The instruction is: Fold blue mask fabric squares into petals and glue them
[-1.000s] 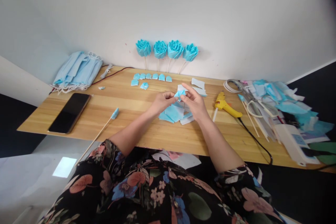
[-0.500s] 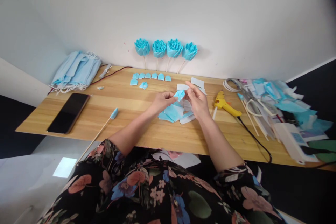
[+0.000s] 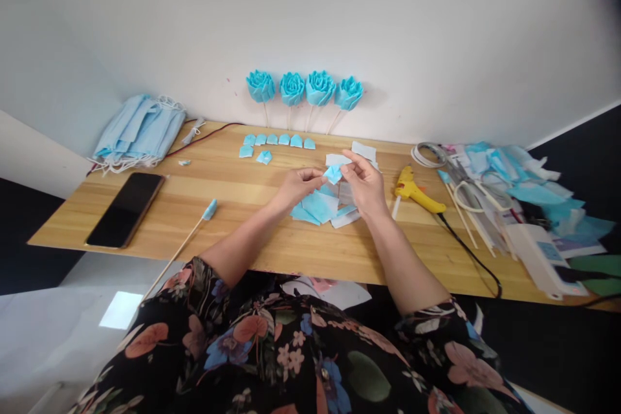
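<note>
Pinching the small folded light-blue fabric piece between both sets of fingertips, I hold it just above the wooden tabletop, near the middle and toward the far edge. My left hand is clamped on its left side, my right hand on its right. Compared with a second ago, my right fingers have curled in from a more open spread and closed on the piece, and both hands sit a little nearer the far edge. The piece is too small to tell its fold exactly; its long axis seems to run roughly left to right between my hands, with a corner pointing down toward the pile.

Directly under my hands lies a loose pile of cut blue and white fabric squares, partly hidden by my wrists. Beyond it, a row of small folded blue petals lines the far edge, and four blue fabric roses on sticks lean on the wall. Just right of my right hand lies a yellow glue gun. Toward the left edge lie a blue-tipped wooden stick and a black phone, with a stack of blue face masks in the far left corner.
</note>
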A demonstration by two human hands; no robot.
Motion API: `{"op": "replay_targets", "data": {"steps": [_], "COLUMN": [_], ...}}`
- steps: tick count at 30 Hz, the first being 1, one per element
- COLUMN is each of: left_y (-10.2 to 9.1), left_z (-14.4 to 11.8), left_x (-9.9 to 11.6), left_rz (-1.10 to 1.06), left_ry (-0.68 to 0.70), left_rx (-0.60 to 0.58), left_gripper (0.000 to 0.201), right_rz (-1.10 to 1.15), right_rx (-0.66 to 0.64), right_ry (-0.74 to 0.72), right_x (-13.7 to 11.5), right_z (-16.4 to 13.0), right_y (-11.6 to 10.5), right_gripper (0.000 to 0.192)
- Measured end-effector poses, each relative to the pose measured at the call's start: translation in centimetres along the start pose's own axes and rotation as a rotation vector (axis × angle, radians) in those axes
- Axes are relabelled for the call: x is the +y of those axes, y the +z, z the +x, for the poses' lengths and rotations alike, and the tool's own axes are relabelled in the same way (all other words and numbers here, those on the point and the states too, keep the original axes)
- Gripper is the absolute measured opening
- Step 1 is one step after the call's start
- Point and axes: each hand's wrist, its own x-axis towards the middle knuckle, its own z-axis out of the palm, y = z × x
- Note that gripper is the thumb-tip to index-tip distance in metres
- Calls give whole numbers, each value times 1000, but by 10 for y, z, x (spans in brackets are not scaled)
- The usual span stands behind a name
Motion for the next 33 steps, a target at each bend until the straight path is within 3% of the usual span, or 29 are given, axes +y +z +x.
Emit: {"op": "replay_targets", "data": {"steps": [14, 26, 33], "left_y": [2, 1, 1], "left_z": [-2, -3, -2], "left_x": [4, 3, 2], "left_rz": [24, 36, 42], "left_ry": [0, 24, 31], "left_rx": [-19, -54, -42], "left_gripper": [23, 29, 30], "right_rz": [42, 86, 75], "right_rx": [-119, -62, -165], "right_ry": [43, 54, 55], "right_x": [-5, -2, -2], "right_z": [-3, -2, -3], "right_y": [4, 3, 4], "right_gripper": [56, 47, 61]}}
